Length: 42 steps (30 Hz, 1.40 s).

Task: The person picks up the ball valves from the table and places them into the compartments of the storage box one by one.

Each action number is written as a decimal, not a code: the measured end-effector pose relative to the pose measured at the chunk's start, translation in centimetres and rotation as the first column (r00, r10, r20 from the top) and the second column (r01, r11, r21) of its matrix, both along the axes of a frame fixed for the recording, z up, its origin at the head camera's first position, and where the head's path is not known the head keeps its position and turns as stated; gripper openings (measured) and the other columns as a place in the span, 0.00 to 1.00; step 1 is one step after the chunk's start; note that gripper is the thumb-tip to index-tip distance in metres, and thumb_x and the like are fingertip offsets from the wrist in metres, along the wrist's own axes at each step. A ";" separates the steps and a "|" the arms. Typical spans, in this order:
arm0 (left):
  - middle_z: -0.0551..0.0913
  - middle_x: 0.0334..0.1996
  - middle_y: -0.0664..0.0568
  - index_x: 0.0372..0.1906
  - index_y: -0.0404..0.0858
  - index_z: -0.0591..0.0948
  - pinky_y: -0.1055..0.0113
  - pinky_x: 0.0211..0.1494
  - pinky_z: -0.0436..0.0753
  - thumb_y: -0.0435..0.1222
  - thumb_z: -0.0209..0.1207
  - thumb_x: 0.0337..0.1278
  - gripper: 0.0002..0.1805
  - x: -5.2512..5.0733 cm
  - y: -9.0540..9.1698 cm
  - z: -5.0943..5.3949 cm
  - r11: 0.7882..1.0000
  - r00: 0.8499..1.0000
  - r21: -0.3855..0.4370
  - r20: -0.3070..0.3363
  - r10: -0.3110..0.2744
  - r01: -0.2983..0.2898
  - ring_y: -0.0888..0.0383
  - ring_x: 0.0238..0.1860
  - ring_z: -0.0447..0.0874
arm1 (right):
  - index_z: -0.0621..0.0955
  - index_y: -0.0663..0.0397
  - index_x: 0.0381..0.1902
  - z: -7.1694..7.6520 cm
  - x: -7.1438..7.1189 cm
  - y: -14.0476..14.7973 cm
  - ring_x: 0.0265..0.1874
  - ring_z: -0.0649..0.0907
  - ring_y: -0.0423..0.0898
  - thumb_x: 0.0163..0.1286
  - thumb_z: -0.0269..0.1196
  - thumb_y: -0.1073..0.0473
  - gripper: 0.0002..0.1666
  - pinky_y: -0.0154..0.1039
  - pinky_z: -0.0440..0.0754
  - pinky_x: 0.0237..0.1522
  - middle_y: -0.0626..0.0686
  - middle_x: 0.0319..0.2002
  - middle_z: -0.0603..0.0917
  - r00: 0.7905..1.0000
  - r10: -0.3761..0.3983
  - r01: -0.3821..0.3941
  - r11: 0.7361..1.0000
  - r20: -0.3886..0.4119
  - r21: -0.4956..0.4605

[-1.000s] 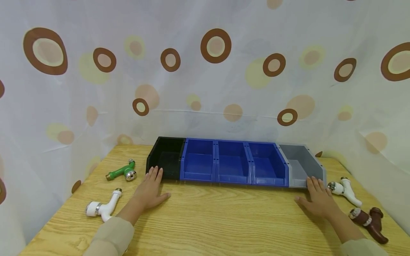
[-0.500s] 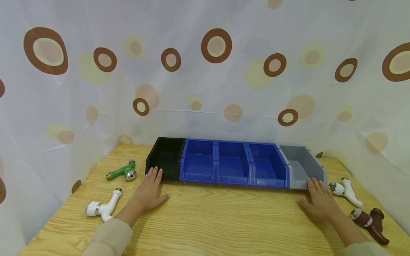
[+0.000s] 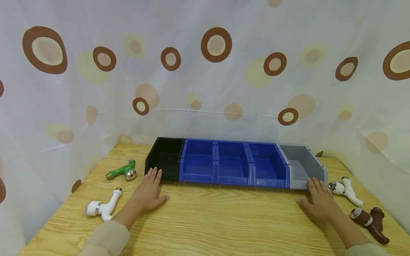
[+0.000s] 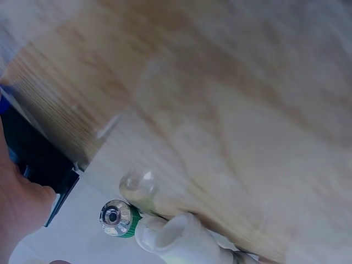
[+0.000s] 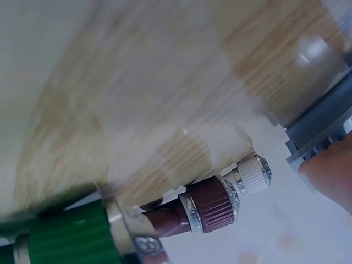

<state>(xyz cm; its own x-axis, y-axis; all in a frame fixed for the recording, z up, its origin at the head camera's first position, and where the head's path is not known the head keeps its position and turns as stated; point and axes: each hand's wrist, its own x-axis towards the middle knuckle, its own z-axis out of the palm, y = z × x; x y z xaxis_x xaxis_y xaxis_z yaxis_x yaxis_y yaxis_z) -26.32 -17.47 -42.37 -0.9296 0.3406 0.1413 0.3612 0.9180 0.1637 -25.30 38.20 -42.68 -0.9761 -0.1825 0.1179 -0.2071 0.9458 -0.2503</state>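
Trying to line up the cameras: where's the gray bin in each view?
Head: gray bin right of center, next to the blue bins.
Left wrist: not in it.
Right wrist: gray bin at the right edge, around mid-height.
Shared landmark: the wooden table, in all three.

Smooth plastic bins (image 3: 230, 161); wood-grained table (image 3: 224, 220); metal-trimmed glossy taps (image 3: 368, 220)

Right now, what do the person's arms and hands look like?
The left hand and right hand are bare, with no gloves or rings visible. The left sleeve is plain light beige, ending short of the wrist; the right sleeve matches, though only its end shows.
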 end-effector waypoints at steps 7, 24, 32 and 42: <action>0.50 0.69 0.27 0.69 0.23 0.52 0.44 0.70 0.57 0.53 0.56 0.56 0.48 0.4 -0.2 0.0 1.000 1.000 -0.009 -0.020 -0.013 0.013 0.33 0.71 0.46 | 0.48 0.83 0.66 0.1 0.5 -0.4 0.64 0.47 0.78 0.66 0.55 0.43 0.53 0.72 0.46 0.60 0.83 0.63 0.50 1.000 0.004 -0.004 1.000 -0.021 -0.006; 0.53 0.68 0.26 0.68 0.22 0.54 0.43 0.69 0.57 0.52 0.57 0.55 0.48 0.8 -0.7 -0.1 0.999 0.997 -0.014 -0.064 -0.047 0.046 0.32 0.70 0.48 | 0.48 0.83 0.66 -0.3 0.9 -0.4 0.64 0.46 0.78 0.67 0.54 0.43 0.52 0.72 0.43 0.61 0.83 0.63 0.50 0.999 0.009 -0.009 1.000 -0.040 -0.007; 0.52 0.68 0.27 0.68 0.22 0.54 0.44 0.69 0.57 0.54 0.56 0.55 0.49 1.0 -0.7 -0.1 0.999 0.997 -0.024 -0.067 -0.047 0.045 0.33 0.70 0.48 | 0.48 0.83 0.65 0.0 1.2 -0.7 0.64 0.46 0.78 0.66 0.55 0.44 0.52 0.72 0.43 0.62 0.84 0.63 0.50 0.999 0.006 -0.006 1.000 -0.044 -0.013; 0.52 0.68 0.26 0.68 0.23 0.54 0.42 0.69 0.57 0.55 0.56 0.55 0.49 1.4 -0.9 -0.1 0.996 0.995 0.048 -0.071 -0.075 0.079 0.31 0.70 0.48 | 0.47 0.83 0.66 -0.4 1.4 -0.3 0.65 0.44 0.78 0.68 0.54 0.43 0.52 0.71 0.42 0.62 0.84 0.63 0.49 0.999 0.014 -0.014 1.000 -0.050 -0.004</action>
